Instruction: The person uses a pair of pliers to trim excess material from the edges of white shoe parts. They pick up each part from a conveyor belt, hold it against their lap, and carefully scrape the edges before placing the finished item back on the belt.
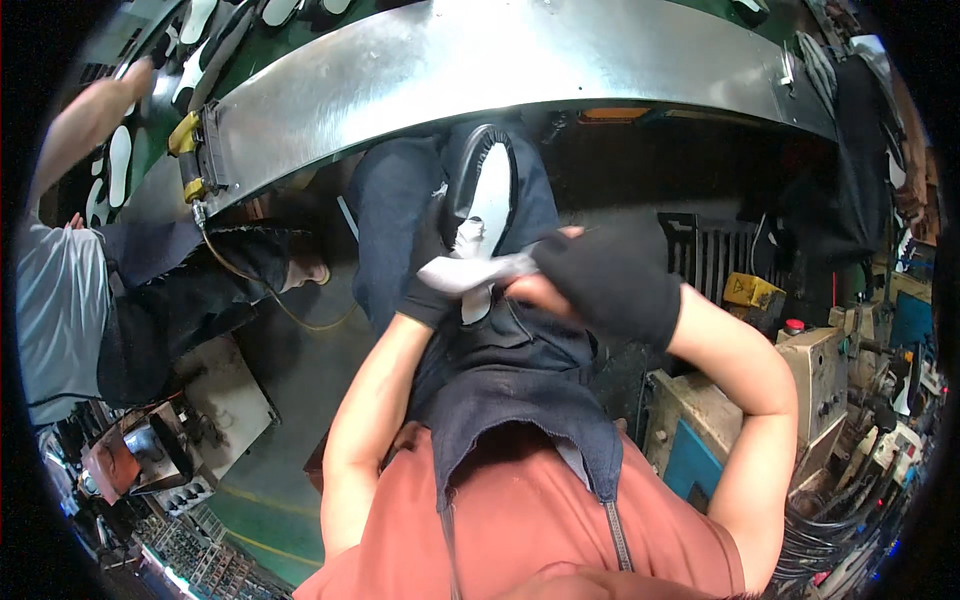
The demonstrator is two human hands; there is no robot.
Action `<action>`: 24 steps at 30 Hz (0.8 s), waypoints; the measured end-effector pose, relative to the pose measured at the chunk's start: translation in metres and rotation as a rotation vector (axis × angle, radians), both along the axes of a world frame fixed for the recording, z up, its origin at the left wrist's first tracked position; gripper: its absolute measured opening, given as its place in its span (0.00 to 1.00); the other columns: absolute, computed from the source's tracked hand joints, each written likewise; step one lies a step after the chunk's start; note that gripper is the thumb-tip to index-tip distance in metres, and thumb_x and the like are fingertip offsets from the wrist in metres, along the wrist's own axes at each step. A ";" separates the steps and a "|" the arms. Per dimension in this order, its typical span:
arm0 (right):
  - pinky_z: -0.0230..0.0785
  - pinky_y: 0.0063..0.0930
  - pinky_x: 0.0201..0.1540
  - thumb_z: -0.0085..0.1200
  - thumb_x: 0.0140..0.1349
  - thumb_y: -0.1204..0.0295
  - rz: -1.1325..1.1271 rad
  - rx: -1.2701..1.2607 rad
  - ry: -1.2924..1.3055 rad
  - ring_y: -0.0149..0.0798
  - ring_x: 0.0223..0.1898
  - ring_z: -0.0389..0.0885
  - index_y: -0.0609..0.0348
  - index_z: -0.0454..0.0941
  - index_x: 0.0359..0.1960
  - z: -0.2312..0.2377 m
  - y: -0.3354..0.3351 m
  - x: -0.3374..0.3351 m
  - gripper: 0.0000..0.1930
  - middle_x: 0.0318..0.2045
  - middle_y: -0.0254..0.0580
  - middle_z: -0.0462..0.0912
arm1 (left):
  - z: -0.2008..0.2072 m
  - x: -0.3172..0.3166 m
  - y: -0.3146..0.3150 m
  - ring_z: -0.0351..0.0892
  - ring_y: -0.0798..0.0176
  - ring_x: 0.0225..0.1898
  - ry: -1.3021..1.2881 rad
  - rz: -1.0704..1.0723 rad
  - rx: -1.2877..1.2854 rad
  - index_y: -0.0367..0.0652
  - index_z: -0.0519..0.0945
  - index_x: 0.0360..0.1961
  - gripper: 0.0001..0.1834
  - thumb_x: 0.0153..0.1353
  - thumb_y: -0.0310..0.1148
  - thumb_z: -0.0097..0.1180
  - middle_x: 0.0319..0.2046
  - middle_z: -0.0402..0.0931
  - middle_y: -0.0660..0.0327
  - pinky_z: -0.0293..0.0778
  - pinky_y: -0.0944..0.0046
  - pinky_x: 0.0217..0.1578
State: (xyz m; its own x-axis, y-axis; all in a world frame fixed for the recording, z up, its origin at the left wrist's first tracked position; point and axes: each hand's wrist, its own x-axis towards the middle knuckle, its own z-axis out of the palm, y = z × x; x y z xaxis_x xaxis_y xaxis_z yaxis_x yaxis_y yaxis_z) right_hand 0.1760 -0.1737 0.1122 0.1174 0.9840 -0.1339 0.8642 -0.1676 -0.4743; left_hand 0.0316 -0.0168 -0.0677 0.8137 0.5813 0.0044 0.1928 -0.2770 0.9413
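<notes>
A black shoe upper (466, 175) rests on my lap, its white insole (493, 185) facing up and its toe pointing away from me. My left hand (428, 298), in a black covering, is beside the shoe's near end and appears to grip it, its fingers mostly hidden. My right hand (590, 280), also covered in black with bare fingertips, pinches a soft white strip (470, 272). The strip lies across the shoe's near end, reaching over to my left hand. A crumpled white bit (470, 236) sits on the insole just beyond it.
A curved metal bench (400, 85) runs ahead of my knees. A yellow-and-black air tool (187, 150) with a hose is at its left end. Another person's arm (95, 125) reaches in at left, near white soles (120, 165). A yellow box (752, 291) and a machine (815, 365) stand right.
</notes>
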 end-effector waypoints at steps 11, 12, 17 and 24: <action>0.72 0.39 0.28 0.43 0.64 0.51 -0.116 0.189 0.155 0.52 0.23 0.80 0.59 0.78 0.26 -0.082 -0.009 -0.019 0.23 0.22 0.53 0.79 | -0.003 -0.028 0.007 0.59 0.54 0.63 0.126 -0.320 -0.332 0.36 0.47 0.66 0.56 0.41 0.35 0.72 0.62 0.58 0.48 0.57 0.59 0.62; 0.71 0.37 0.29 0.42 0.65 0.50 -0.289 0.032 0.240 0.50 0.23 0.80 0.60 0.78 0.27 -0.102 -0.009 -0.009 0.24 0.22 0.52 0.79 | 0.038 -0.009 0.008 0.59 0.54 0.63 0.041 -0.278 -0.255 0.36 0.48 0.66 0.55 0.41 0.35 0.72 0.61 0.58 0.49 0.57 0.59 0.62; 0.66 0.26 0.30 0.25 0.65 0.37 -1.097 -0.234 1.035 0.31 0.21 0.73 0.61 0.77 0.34 -0.149 -0.068 -0.067 0.38 0.18 0.38 0.76 | 0.060 0.001 0.008 0.61 0.57 0.61 0.037 -0.144 -0.299 0.40 0.53 0.66 0.51 0.43 0.32 0.71 0.61 0.60 0.53 0.60 0.59 0.61; 0.72 0.28 0.30 0.27 0.60 0.32 -1.349 -0.194 1.272 0.38 0.23 0.78 0.68 0.79 0.34 -0.204 -0.049 -0.075 0.44 0.19 0.46 0.78 | 0.118 0.217 0.092 0.72 0.62 0.50 -0.183 -0.293 -0.620 0.40 0.63 0.60 0.33 0.53 0.28 0.62 0.50 0.72 0.58 0.68 0.64 0.53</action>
